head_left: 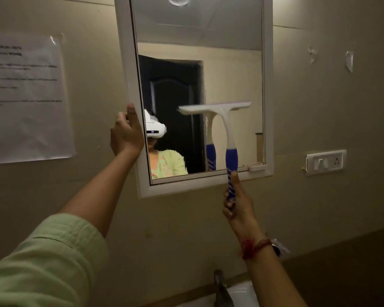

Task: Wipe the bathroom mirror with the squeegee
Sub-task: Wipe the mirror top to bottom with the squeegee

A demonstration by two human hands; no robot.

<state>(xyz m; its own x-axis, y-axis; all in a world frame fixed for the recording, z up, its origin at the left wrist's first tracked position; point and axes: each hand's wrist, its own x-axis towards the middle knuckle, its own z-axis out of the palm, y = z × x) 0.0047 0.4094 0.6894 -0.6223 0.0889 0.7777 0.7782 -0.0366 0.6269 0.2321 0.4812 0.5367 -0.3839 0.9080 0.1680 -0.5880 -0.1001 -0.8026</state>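
A white-framed mirror (267,85) hangs on the beige wall, its door swung slightly out on the left. My left hand (125,134) grips the left edge of the frame at mid-height. My right hand (236,204) holds the blue end of a white and blue squeegee (227,127) just below the mirror's bottom edge. The squeegee stands upright, and its white blade lies almost level against the lower half of the glass. Its reflection shows in the glass just left of the handle.
A printed paper sheet (27,96) is taped to the wall at the left. A white switch and socket plate (325,161) sits right of the mirror. Below, a tap (222,289) and the white rim of a basin (244,293) show at the bottom edge.
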